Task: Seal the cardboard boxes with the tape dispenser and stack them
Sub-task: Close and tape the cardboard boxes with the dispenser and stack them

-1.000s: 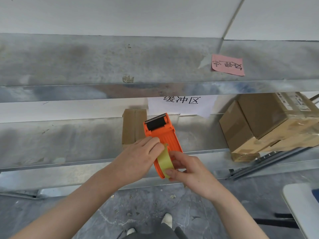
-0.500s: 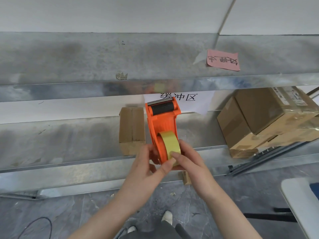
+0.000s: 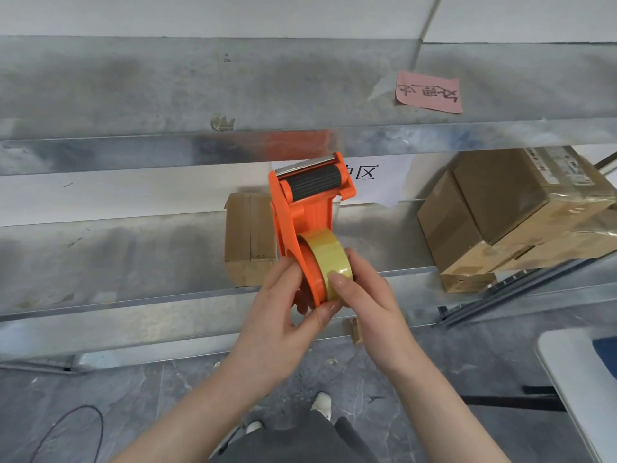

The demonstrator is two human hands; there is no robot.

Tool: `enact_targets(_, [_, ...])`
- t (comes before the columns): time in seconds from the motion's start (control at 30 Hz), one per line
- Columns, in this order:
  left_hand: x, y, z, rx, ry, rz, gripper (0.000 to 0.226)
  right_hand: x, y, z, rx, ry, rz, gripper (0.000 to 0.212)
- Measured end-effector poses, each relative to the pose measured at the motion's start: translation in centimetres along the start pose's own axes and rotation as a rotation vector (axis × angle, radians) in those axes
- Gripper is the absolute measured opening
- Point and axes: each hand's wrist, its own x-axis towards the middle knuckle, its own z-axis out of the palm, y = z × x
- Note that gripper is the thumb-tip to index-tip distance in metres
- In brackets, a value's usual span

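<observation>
An orange tape dispenser (image 3: 309, 215) with a black roller and a yellowish tape roll (image 3: 329, 253) stands upright in front of me, roller end up. My left hand (image 3: 282, 315) grips its lower body from the left, thumb under the roll. My right hand (image 3: 362, 295) pinches the tape roll from the right, thumb on its face. Behind the dispenser a small cardboard box (image 3: 248, 235) sits on the metal shelf (image 3: 133, 255). More cardboard boxes (image 3: 500, 215), taped and stacked, lie on the shelf at the right.
An upper metal shelf (image 3: 233, 88) carries a pink note (image 3: 429, 92). A white paper sign (image 3: 377, 178) hangs behind the dispenser. A cardboard scrap (image 3: 354, 329) lies by the shelf's lower rail. A white chair edge (image 3: 574, 389) is at the right, a black cable (image 3: 66, 432) on the grey floor.
The dispenser has been raised and turned upright with the roll facing me. My left hand has slid from its top down to its lower body. My right hand stays on the roll.
</observation>
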Motion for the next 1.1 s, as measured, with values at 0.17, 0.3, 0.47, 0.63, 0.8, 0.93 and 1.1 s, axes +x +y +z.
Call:
enact_targets(0.17, [-0.3,0.5,-0.2,0.052,0.005,0.045,0.015,-0.4,-0.7,0.2,-0.007,0.005,0.010,0.020])
enact_targets(0.3, [-0.6,1.3,-0.4,0.115,0.036,0.112,0.010,-0.8,-1.0,0.1,-0.010,-0.023,0.012,0.023])
enact_targets(0.47, [-0.7,1.3,-0.9,0.108,0.041,0.112,0.012,-1.4,-1.4,-0.5,-0.017,-0.124,0.024,0.026])
enact_targets(0.63, [-0.9,1.3,-0.7,0.145,0.049,0.156,0.012,-1.6,-1.4,-0.1,-0.021,-0.069,0.007,0.029])
enact_targets(0.8, [-1.1,1.1,-0.6,0.160,0.055,0.171,0.013,-1.7,-1.3,-0.1,-0.018,-0.037,0.034,0.030])
enact_targets(0.93, [-1.1,1.1,-0.5,0.190,0.062,0.188,0.013,-1.7,-1.3,0.0,-0.004,-0.016,0.050,0.030])
enact_targets(1.1, [-1.1,1.3,-0.7,0.123,0.070,0.155,0.012,-1.5,-1.4,-0.1,0.012,-0.055,0.078,0.031])
